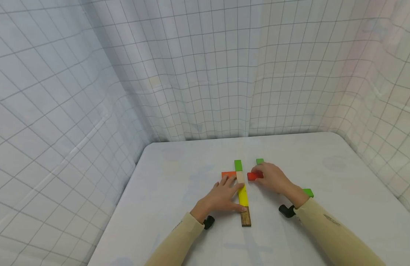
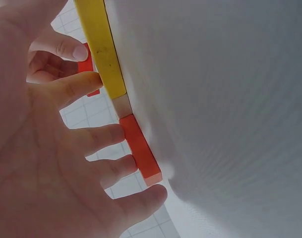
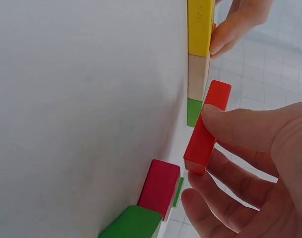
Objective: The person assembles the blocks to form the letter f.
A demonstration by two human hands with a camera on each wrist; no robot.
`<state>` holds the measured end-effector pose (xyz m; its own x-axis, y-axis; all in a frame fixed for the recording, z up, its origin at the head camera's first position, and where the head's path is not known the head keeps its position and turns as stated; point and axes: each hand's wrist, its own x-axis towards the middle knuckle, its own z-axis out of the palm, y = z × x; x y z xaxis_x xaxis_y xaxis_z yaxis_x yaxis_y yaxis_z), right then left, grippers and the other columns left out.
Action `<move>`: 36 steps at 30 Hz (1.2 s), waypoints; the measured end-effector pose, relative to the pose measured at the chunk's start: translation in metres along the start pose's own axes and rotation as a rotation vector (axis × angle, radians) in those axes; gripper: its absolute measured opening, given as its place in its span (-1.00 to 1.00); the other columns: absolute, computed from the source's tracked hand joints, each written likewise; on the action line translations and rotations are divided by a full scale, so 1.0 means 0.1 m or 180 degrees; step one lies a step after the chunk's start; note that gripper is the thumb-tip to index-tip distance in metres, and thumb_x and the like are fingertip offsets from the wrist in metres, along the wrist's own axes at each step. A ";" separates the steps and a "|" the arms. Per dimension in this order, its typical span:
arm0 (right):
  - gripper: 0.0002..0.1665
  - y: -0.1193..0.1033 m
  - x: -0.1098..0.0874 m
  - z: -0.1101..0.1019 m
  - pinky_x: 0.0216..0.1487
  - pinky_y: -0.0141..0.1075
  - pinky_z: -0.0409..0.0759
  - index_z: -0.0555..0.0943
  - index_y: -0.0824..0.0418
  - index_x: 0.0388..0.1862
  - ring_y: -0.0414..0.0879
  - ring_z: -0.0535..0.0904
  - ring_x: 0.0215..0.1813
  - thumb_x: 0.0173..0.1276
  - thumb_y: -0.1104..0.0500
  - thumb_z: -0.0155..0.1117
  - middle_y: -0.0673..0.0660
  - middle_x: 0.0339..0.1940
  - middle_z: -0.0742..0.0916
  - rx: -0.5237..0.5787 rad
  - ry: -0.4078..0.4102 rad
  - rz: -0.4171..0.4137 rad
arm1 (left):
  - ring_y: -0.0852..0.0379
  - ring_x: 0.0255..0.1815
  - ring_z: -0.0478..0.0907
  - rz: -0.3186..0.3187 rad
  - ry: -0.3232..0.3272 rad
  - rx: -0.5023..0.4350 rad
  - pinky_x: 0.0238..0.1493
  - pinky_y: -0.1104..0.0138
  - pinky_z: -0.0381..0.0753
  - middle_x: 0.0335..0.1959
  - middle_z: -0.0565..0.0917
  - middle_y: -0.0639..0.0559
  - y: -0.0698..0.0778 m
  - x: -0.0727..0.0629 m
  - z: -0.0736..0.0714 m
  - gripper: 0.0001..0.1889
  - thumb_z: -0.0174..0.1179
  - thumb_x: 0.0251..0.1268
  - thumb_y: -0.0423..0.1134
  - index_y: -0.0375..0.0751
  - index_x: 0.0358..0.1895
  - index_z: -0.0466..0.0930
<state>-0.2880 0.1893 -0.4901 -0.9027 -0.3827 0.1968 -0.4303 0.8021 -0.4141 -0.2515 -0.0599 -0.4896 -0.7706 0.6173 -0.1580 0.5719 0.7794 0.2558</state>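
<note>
A row of blocks lies on the table: a green block [image 1: 238,165] at the far end, then a pale wooden block [image 1: 240,176], a yellow block [image 1: 243,198] and a dark brown block [image 1: 246,218] nearest the person. An orange block [image 1: 228,174] juts left from the pale one. My left hand [image 1: 222,196] lies spread along the row's left side, fingertips at the orange and yellow blocks and thumb at the brown one. Just right of the row, my right hand [image 1: 273,178] pinches a red block [image 3: 208,128] between thumb and fingers, apart from the row.
Beyond the right hand sits another green block [image 1: 259,161]. A crimson block [image 3: 159,188] and a green block [image 3: 133,223] stand close together in the right wrist view. One green block [image 1: 308,192] shows beside the right wrist. Gridded white curtains [image 1: 208,74] enclose the white table [image 1: 165,177].
</note>
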 end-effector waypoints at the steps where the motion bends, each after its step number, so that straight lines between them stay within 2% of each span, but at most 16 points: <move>1: -0.68 0.01 0.02 0.01 0.00 -0.02 0.59 0.73 0.16 -0.03 -0.04 0.55 -0.15 0.22 0.25 0.51 0.02 -0.15 0.72 0.0005 -0.0005 -0.0004 | -0.16 0.63 -0.19 0.0002 -0.0003 -0.0003 0.47 -0.19 0.06 0.65 -0.06 -0.02 0.00 0.00 0.00 -0.05 0.20 0.14 0.48 0.25 0.59 0.15; 20: -0.70 0.04 0.22 0.12 0.02 -0.03 0.59 0.73 0.20 -0.02 -0.01 0.55 -0.15 0.25 0.24 0.48 0.05 -0.17 0.71 0.0030 -0.0119 0.0181 | -0.18 0.63 -0.20 0.0015 -0.0003 -0.0040 0.46 -0.20 0.06 0.65 -0.07 -0.02 0.00 -0.02 -0.01 -0.05 0.20 0.16 0.47 0.25 0.59 0.13; 36: -0.71 0.02 0.25 0.16 -0.02 -0.03 0.60 0.73 0.19 -0.05 -0.02 0.54 -0.19 0.22 0.26 0.48 0.04 -0.22 0.70 0.0047 -0.0103 0.0137 | -0.18 0.64 -0.23 0.0029 0.0014 -0.0066 0.46 -0.21 0.06 0.65 -0.07 -0.02 0.02 -0.03 -0.01 -0.06 0.21 0.16 0.45 0.24 0.59 0.14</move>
<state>-0.3109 0.1738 -0.5002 -0.9197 -0.3629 0.1498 -0.3909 0.8113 -0.4347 -0.2485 -0.0607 -0.4881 -0.7667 0.6239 -0.1514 0.5730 0.7714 0.2769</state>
